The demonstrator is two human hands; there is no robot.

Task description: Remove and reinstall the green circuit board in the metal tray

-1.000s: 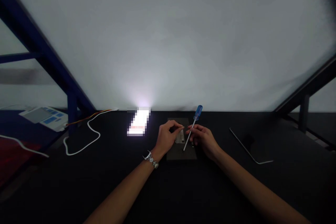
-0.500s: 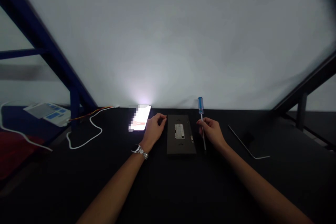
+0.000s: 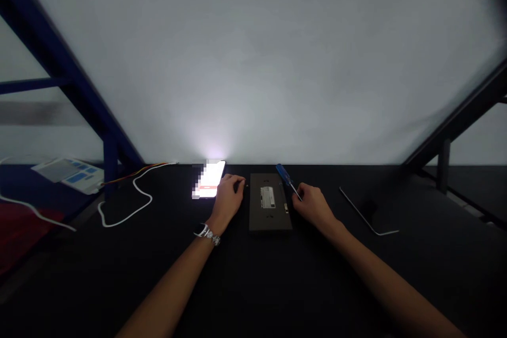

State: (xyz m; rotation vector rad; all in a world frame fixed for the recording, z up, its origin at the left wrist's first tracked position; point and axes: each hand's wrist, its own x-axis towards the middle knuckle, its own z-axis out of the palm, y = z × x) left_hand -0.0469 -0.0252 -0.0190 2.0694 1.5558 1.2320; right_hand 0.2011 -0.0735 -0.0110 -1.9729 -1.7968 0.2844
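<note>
My right hand (image 3: 312, 207) grips the shaft of a blue-handled screwdriver (image 3: 283, 174), which leans left with its handle beyond the far edge of a flat dark-grey metal box (image 3: 270, 216). The hand sits just right of the box, and the tool's tip is hidden in it. A small pale label (image 3: 268, 197) marks the box's top. My left hand (image 3: 228, 202) rests left of the box with its fingers curled, next to a brightly lit smartphone (image 3: 208, 179). A metal wristwatch (image 3: 206, 233) circles my left wrist.
The box and phone lie on a black tabletop (image 3: 253, 280). An L-shaped hex key (image 3: 366, 218) lies to the right. Left of the phone are a white cable (image 3: 122, 210), thin coloured wires (image 3: 146, 169), and a card with blue patches (image 3: 67, 174) beyond a blue metal frame (image 3: 110, 163).
The screwdriver has tipped from upright to leaning left, and my right hand has moved left toward the box. My left hand has drawn slightly left, away from the box.
</note>
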